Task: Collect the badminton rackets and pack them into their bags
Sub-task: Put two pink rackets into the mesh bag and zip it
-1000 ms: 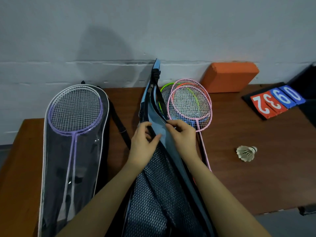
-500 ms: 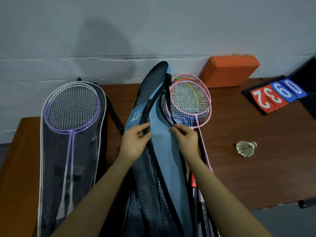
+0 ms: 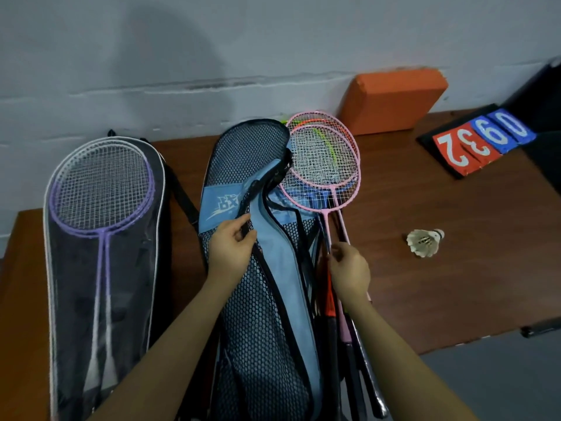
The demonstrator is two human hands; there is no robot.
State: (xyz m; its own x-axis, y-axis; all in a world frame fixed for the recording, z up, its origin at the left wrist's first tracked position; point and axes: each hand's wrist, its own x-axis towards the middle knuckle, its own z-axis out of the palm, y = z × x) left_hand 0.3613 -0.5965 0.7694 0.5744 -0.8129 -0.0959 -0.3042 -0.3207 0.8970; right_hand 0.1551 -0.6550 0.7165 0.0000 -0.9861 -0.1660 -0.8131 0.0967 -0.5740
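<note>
A blue and black mesh racket bag (image 3: 267,299) lies open down the middle of the brown table (image 3: 440,284). My left hand (image 3: 230,250) pinches the bag's black zipper edge near its upper part. To the right, several rackets (image 3: 321,165) with pink, orange, green and blue frames lie stacked partly under the bag's open side. My right hand (image 3: 349,271) pinches the thin shafts of these rackets just below their heads. At the left a black and clear bag (image 3: 103,268) holds purple and white rackets (image 3: 103,186).
A white shuttlecock (image 3: 425,241) lies on the table right of my right hand. An orange foam block (image 3: 391,101) leans on the wall behind. A flip scoreboard (image 3: 482,141) with red and blue numbers sits at the far right. The table's front edge runs near bottom right.
The bag's upper flap has fallen left and flat, showing its mesh side. My right hand left the bag's edge and moved right and down onto the racket shafts.
</note>
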